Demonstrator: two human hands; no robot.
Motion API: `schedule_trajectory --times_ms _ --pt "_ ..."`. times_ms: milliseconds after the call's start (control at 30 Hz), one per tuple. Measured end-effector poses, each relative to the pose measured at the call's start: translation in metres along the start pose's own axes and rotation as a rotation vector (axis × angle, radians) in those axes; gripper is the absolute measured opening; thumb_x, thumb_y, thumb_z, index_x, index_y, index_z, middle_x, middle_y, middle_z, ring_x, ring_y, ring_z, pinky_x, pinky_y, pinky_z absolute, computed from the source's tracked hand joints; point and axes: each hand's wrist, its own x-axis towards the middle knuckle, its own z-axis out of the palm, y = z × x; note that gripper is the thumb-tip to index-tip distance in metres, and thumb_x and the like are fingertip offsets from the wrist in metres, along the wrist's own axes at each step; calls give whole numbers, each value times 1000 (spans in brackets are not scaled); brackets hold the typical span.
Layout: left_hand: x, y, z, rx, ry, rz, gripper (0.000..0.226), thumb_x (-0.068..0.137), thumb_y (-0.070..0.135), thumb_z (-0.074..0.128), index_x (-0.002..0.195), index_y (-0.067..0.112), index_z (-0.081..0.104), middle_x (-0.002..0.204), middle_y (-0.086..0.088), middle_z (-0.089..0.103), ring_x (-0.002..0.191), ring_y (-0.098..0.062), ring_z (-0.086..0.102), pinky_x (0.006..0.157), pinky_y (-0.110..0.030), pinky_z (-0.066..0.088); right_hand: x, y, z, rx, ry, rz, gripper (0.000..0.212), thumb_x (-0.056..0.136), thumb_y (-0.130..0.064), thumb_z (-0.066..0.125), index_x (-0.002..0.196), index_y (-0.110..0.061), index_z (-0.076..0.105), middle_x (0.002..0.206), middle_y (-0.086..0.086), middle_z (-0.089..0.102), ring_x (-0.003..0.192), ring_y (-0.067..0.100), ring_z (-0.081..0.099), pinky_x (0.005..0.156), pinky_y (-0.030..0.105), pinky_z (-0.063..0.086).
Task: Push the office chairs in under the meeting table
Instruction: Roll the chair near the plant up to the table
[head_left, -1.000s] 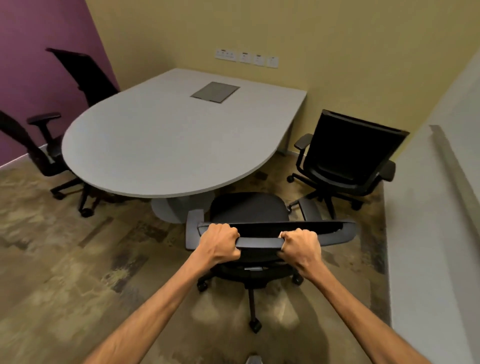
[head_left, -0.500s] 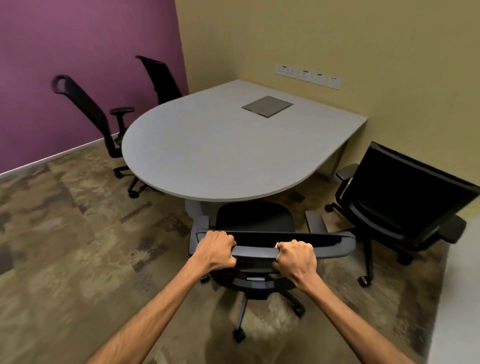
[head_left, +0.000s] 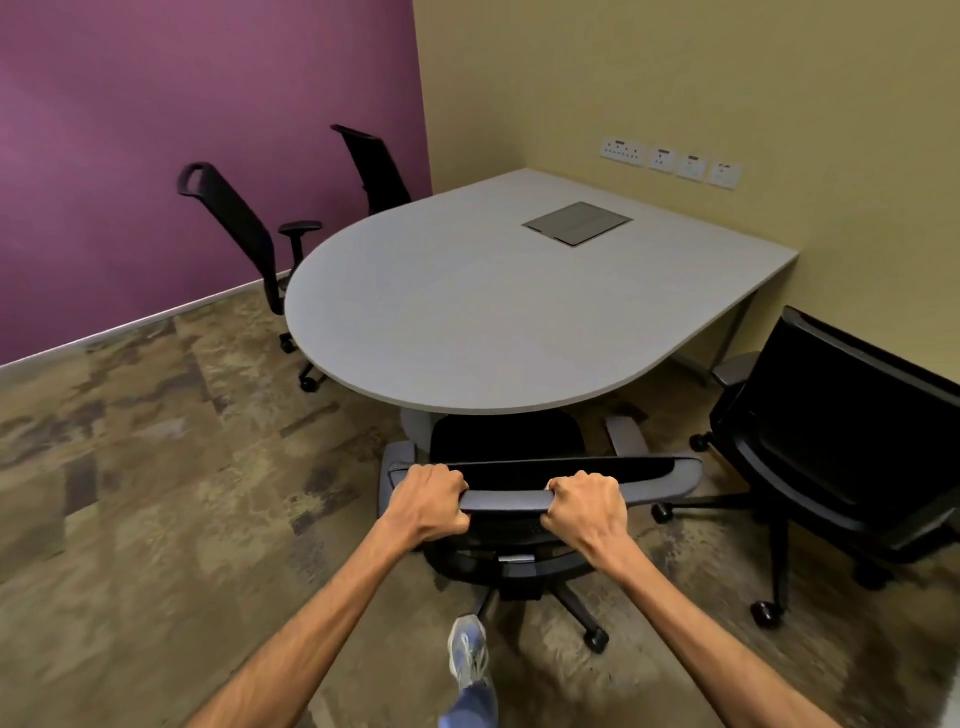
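Observation:
A black office chair (head_left: 506, 441) stands in front of me at the rounded end of the grey meeting table (head_left: 467, 312), its seat front just under the table edge. My left hand (head_left: 428, 501) and my right hand (head_left: 587, 506) both grip the top bar of its backrest. A second black chair (head_left: 841, 436) stands to the right, away from the table. Two more black chairs stand on the far left side: one (head_left: 239, 228) turned away, another (head_left: 376, 169) by the purple wall, its lower half hidden behind the table.
A purple wall is on the left and a yellow wall with sockets (head_left: 670, 162) behind the table. A grey cable hatch (head_left: 576, 223) lies flush in the tabletop. My shoe (head_left: 467, 654) is on the patterned carpet behind the chair.
My view has swung left and shifted, bringing the purple wall and left chairs more into view. The gripped chair has turned with me; my shoe has stepped into view.

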Motion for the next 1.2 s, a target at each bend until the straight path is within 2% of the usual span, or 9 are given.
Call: schedule_trajectory --times_ms 100,300,400,500,700,800,933,1100,1200 --pt "9 0 4 0 14 -11 28 65 33 54 75 15 72 63 -4 66 63 -26 62 66 -37 54 10 7 4 0 -1 -11 30 73 -30 51 90 -21 75 66 3 68 61 23 63 51 27 31" --pt "41 -19 0 54 62 0 35 69 31 54 92 16 75 78 -9 71 74 -31 65 71 -37 52 46 6 4 13 5 -16 24 72 -24 49 72 -17 72 54 1 60 48 21 53 47 27 26" --pt "54 -28 0 51 65 -9 34 68 31 54 92 18 75 78 -9 70 75 -32 65 70 -37 48 62 5 5 5 17 -22 23 70 -23 47 66 -16 69 47 -2 47 42 20 37 44 26 19" --pt "72 -33 -1 47 60 -10 36 66 31 53 91 18 75 74 -8 70 71 -31 64 67 -37 49 82 11 11 33 24 -12 21 70 -22 49 65 -16 69 45 -2 49 40 17 32 42 25 13" --pt "114 -55 -11 71 50 -19 33 68 29 55 92 16 73 78 -10 69 74 -33 63 65 -34 38 132 16 14 51 -3 3 17 71 -21 52 55 -17 57 43 -2 42 41 19 40 45 26 27" --pt "132 -66 -11 58 59 -23 33 68 30 54 93 17 72 79 -10 69 77 -32 63 67 -37 42 152 17 14 58 16 16 17 68 -20 54 51 -18 53 41 -4 37 38 19 35 43 26 23" --pt "146 -73 -12 50 57 -22 30 69 28 58 93 15 72 78 -11 69 74 -33 63 69 -38 47 166 22 18 35 16 -11 18 72 -23 53 65 -17 68 46 -2 51 42 21 46 44 25 20" --pt "156 -74 -19 17 55 -31 14 67 25 61 72 14 69 62 -7 65 59 -27 61 60 -37 51 181 26 19 28 25 -32 24 73 -22 49 71 -17 72 46 -3 51 42 19 42 43 25 16" --pt "163 -72 -20 5 52 -35 13 68 24 62 73 14 69 62 -6 65 58 -25 59 58 -33 48 188 32 20 22 40 -40 26 74 -23 49 76 -19 74 47 -2 57 42 17 47 41 24 13"
